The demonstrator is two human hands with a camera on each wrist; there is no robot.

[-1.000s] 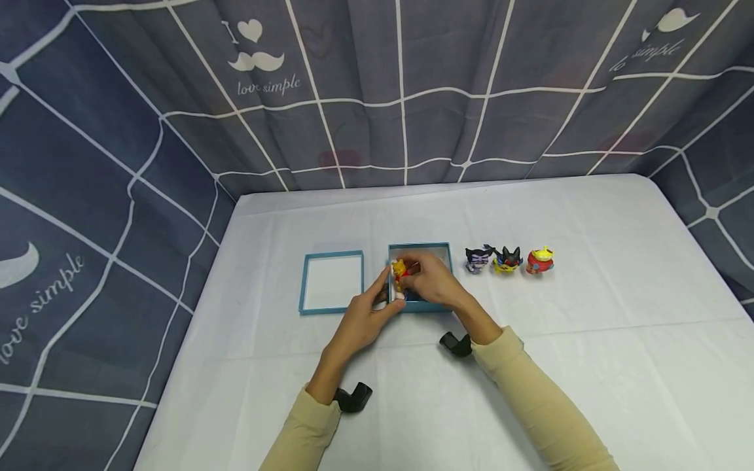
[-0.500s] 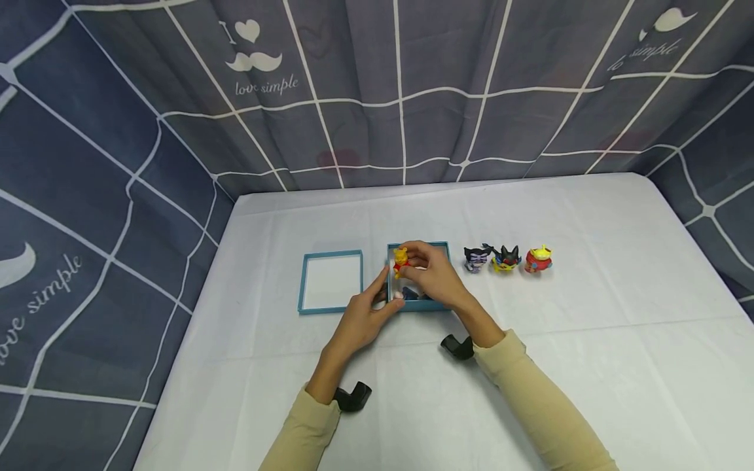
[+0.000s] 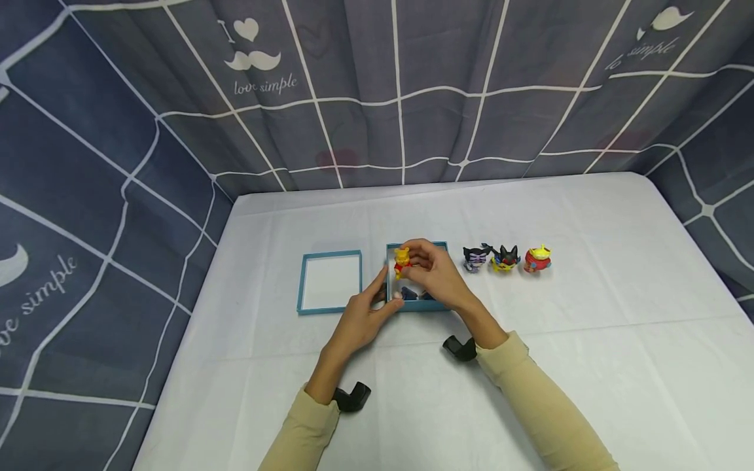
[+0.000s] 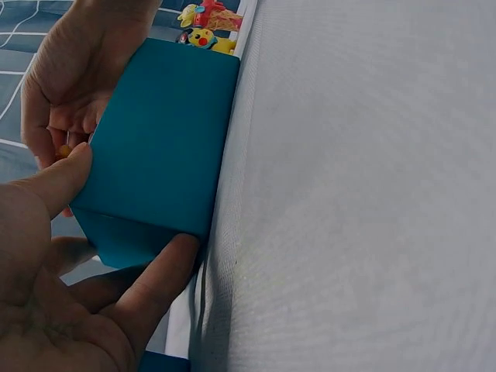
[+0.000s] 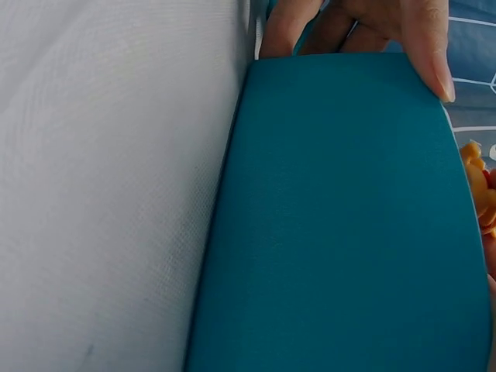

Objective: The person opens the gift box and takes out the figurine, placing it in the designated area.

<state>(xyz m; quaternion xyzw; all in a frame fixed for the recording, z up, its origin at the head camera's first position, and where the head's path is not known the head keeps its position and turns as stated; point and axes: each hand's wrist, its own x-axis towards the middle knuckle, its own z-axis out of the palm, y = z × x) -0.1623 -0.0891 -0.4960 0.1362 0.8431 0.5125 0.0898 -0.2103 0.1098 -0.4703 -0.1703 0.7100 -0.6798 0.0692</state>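
Note:
My right hand (image 3: 438, 278) pinches a yellow Winnie-the-Pooh figurine (image 3: 402, 259) in a red shirt, upright over the left part of an open teal box (image 3: 421, 305). In the right wrist view, the figurine's edge (image 5: 477, 186) shows beyond the box wall. My left hand (image 3: 366, 317) grips the box at its front left corner. The left wrist view has its thumb (image 4: 74, 174) on the rim and other fingers against the side wall. Small dark items (image 3: 409, 294) lie inside the box near the front; their kind is unclear.
Left of the box lies a teal-rimmed tray-like lid (image 3: 332, 281), white inside. To the right stand a black-and-purple figurine (image 3: 474, 259), a black-eared yellow figurine (image 3: 505, 259) and a red-and-yellow figurine (image 3: 537, 259). A grey gridded curtain (image 3: 353, 131) hangs behind the white-covered table (image 3: 618, 275).
My right hand has lifted the Pooh figurine from low in the box, slightly away from me, uncovering the dark items beneath. The left hand stays at the corner.

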